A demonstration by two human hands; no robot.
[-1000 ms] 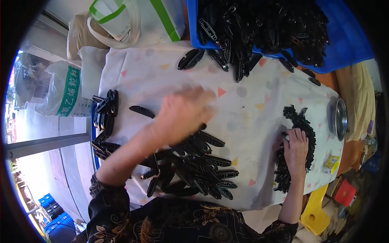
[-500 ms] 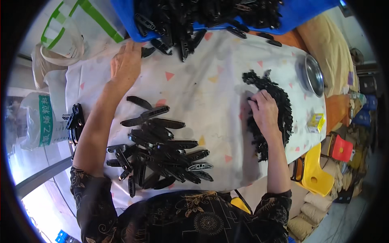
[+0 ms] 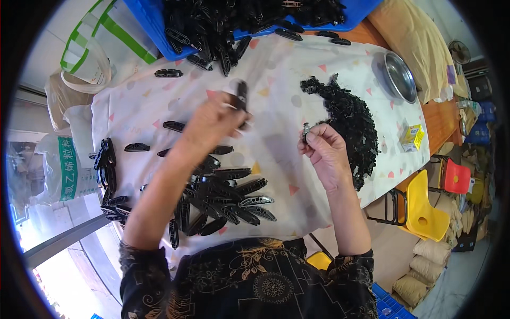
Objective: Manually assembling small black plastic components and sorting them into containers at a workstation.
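Note:
Over the middle of the table, my left hand [image 3: 210, 119] is closed on an elongated black plastic part [image 3: 242, 97] that stands up from the fingers; motion smears both. To its right, my right hand [image 3: 326, 154] pinches a small dark piece with a shiny tip [image 3: 306, 129] between thumb and fingers. Just beyond that hand lies a curved heap of small black pieces [image 3: 355, 122]. Long, narrow black plastic parts [image 3: 212, 202] form a loose pile at the near left, partly hidden by my left forearm. A lone similar part [image 3: 168, 73] rests at the far left.
A blue bin [image 3: 364, 13] full of black parts stands at the far edge. On the patterned white cloth [image 3: 276, 127], a metal bowl [image 3: 399, 77] and a small yellow box [image 3: 412, 138] sit at right. More parts [image 3: 106, 170] line the left edge. Yellow chair [image 3: 425, 204] at right.
My left hand has come from beside the bin toward the middle, now carrying a long black part. My right hand has lifted off the heap and moved left with a small piece.

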